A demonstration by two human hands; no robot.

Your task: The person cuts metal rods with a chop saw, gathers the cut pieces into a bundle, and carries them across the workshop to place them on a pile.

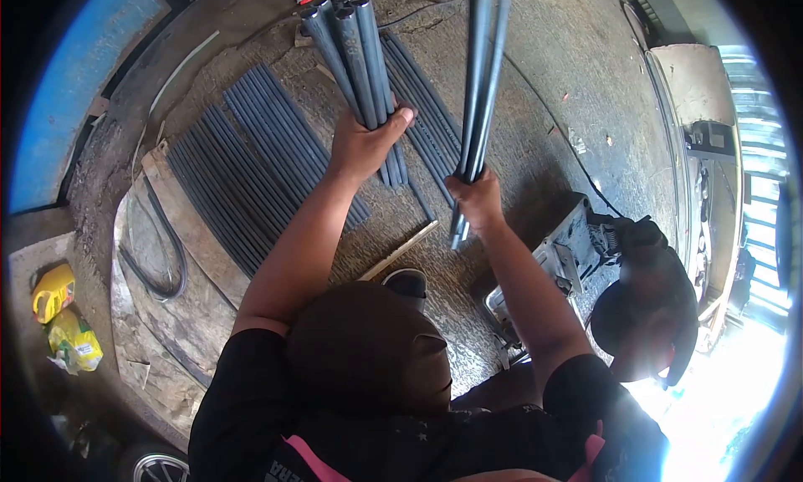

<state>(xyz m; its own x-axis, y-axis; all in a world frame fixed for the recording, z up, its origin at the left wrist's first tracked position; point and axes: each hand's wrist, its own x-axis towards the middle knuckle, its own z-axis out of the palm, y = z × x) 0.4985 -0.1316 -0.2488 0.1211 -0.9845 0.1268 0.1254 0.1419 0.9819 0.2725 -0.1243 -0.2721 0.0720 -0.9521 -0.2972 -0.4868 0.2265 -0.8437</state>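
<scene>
My left hand [368,143] is wrapped round a bundle of several grey metal tubes [355,60], held upright with their open ends at the top. My right hand [478,199] grips a smaller bunch of longer grey tubes [481,72], nearly vertical, their lower ends sticking out below the fist. Behind and between the hands, more long tubes [418,106] lie side by side on the floor. To the left of my left forearm, a wide row of dark grey tubes [242,181] is laid out flat on the ground.
A thin wooden strip [401,249] lies below the hands. At the right stand a metal machine [556,256] and a dark rounded shape I cannot make out [644,306]. A cable [544,106] crosses the concrete floor [577,72]. A yellow container [54,292] is at far left.
</scene>
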